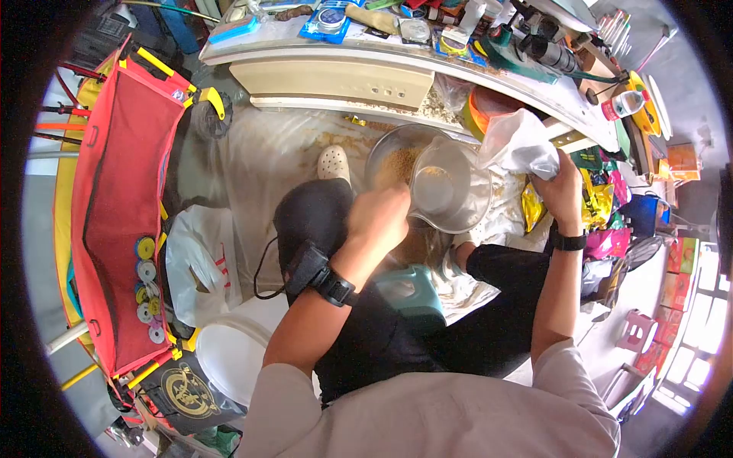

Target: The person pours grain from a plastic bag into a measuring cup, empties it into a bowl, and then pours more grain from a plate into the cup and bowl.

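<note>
At the floor's left edge stands a red fabric cart [126, 206], with several rolls of tape [145, 271] held against its near half. Just right of it are a white plastic bag [195, 248] and, nearer the person, a round white lid [229, 351]. On the worktop [294, 52], a blue pack [234, 29] lies close to the left corner; beneath the front edge runs a cream drawer front [332, 82], with a beige clog [334, 164] on the floor below.

The left hand [379, 217], blurred, is curled at the near rim of a steel bowl [408, 136]; whether it grips anything cannot be told. Yellowish grains [398, 162] lie in that bowl. A steel pot [472, 200], with some grains inside, overlaps its right side. Between the legs sits a teal jug [412, 294].

Farther right, the right hand [561, 191] holds a clear bag [519, 141], its fingers closed on it, beside the pot's right rim. A bottle [624, 105] is by the worktop's right corner, and a pink stool [636, 332] stands well apart at the far right.
</note>
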`<state>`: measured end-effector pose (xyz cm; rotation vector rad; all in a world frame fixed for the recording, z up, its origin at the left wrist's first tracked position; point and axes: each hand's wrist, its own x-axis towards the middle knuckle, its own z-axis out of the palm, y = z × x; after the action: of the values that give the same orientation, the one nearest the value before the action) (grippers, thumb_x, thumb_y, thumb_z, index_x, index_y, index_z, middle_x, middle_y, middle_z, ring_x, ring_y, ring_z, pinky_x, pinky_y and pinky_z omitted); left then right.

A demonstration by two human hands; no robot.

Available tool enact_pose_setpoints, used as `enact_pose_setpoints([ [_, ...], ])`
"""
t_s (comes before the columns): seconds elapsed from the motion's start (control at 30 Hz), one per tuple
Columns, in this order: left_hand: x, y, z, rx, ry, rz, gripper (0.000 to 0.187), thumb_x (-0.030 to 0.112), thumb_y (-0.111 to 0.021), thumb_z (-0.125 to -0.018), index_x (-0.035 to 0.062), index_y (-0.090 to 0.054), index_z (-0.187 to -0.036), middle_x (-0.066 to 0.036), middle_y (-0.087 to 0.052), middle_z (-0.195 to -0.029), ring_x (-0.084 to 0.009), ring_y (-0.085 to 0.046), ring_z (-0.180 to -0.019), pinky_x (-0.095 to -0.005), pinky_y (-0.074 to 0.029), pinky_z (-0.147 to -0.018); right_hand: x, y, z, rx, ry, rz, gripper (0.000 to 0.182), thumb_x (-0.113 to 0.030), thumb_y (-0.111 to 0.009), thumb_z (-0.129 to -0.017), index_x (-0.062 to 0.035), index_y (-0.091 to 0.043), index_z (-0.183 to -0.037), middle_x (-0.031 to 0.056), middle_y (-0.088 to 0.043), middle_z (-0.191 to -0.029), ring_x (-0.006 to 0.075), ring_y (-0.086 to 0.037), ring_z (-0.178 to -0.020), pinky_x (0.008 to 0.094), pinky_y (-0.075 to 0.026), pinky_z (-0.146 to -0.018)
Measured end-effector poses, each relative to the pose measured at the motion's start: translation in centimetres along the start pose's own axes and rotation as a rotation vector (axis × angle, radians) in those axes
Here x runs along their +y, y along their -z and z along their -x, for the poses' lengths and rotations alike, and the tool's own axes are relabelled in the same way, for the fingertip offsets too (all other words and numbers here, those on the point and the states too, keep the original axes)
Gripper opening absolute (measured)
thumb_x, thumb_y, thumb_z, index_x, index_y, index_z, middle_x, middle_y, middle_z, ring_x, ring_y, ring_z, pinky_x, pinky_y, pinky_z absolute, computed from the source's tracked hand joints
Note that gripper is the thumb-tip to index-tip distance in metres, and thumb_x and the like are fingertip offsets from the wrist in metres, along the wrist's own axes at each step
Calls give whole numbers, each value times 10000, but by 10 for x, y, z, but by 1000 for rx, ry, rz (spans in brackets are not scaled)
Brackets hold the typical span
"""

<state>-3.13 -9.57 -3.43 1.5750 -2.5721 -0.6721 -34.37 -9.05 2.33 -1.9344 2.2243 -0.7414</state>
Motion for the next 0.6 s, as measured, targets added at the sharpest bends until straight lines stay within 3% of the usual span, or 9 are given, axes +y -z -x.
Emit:
enact_pose_setpoints([
  [0.27,-1,-4,-2,10,-12,17,185,59,-616,-690,-9,-576,-857,-207,-659,-702,-344,-677,-677,-443,-538,-611,3,-12,3,-45,37,110,325,-6,-603,-662,9,-589,-986,233,-612,-924,431,-574,-913,453,-472,-786],
  [0.6,-1,-6,-1,14,-6,32,157,58,-600,-706,0,-578,-850,-204,-659,-713,-351,-677,-696,-456,-533,-618,-7,-24,7,-94,56,185,391,17,-586,-638,-9,-595,-1028,230,-621,-946,410,-582,-924,448,-474,-790],
])
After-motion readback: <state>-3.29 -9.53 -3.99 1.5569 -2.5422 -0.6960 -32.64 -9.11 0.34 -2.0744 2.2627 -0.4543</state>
